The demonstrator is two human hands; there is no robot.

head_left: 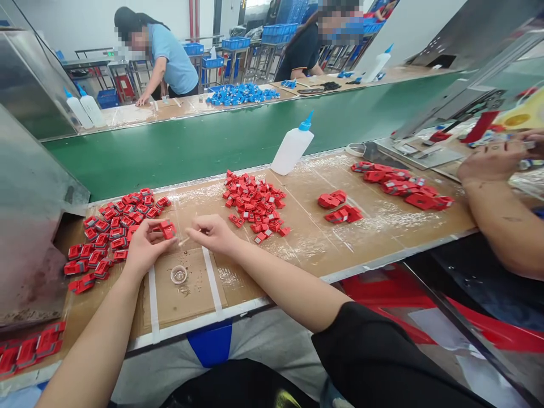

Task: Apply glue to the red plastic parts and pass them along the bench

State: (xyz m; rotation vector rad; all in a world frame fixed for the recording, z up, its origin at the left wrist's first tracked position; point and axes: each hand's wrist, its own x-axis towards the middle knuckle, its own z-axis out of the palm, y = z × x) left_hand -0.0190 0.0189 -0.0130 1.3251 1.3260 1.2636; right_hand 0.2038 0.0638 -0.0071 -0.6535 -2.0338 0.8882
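A long table (382, 262) runs beside a green conveyor belt (170, 156), its top covered in streaked cardboard (382, 221). A white glue bottle (292, 148) with a blue nozzle stands at the belt side of the table. Red plastic parts lie in loose heaps: the largest pile (113, 226) is left of the hands, a second pile (254, 203) is just right of them, and further groups (402, 184) lie toward the right. A neighbouring worker's hand (495, 161) is at far right, well apart. The left forearm (91, 340) and right forearm (289, 289) reach forward, low over the table. The left grip (147, 245) is curled, holding one red part (168, 230) at its fingertips. The right grip (212, 235) is pinched closed on a thin stick (183, 241), its tip near that part. A small clear cup (179, 274) sits on the cardboard below the hands.
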